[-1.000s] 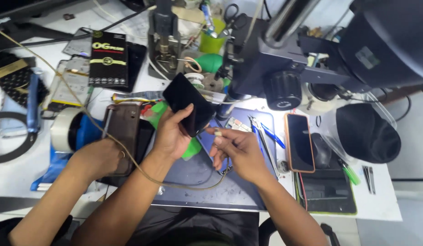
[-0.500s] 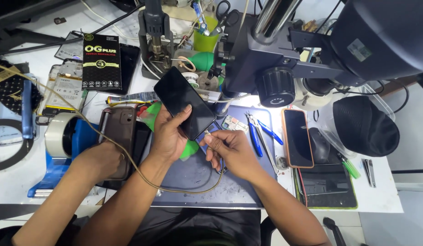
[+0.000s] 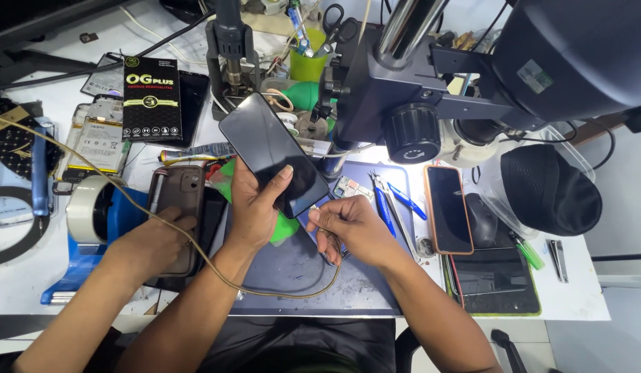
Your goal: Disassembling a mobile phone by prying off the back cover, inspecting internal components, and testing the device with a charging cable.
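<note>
So, grip first: my left hand (image 3: 255,211) is wrapped round the lower half of a black phone (image 3: 272,152), thumb across the glass, fingers closed behind it, screen dark and facing up, tilted w/ the top end pointing away toward the microscope (image 3: 417,103). My right hand (image 3: 351,228) is pinched shut just beside the phone's bottom corner, fingertips touching that edge. Looks like it's got the end of the tan cable (image 3: 196,252), which loops over the blue mat (image 3: 293,266) and runs up into that fist, but the plug itself is hidden so can't say 100%. Progress-wise, my guess: phone's picked up and lined up, cable end is right at the bottom edge; whether it's seated or not I can't tell, screen shows nothing. Phone sits between both hands, off the mat, above a bit of green cloth (image 3: 286,228). Further out: blue-handled cutters (image 3: 384,207) and a second phone w/ an orange rim (image 3: 448,207) to the right. Someone else's hand (image 3: 151,242) rests on a brown phone case (image 3: 177,200) at left, tape roll (image 3: 85,207) beyond that.
</note>
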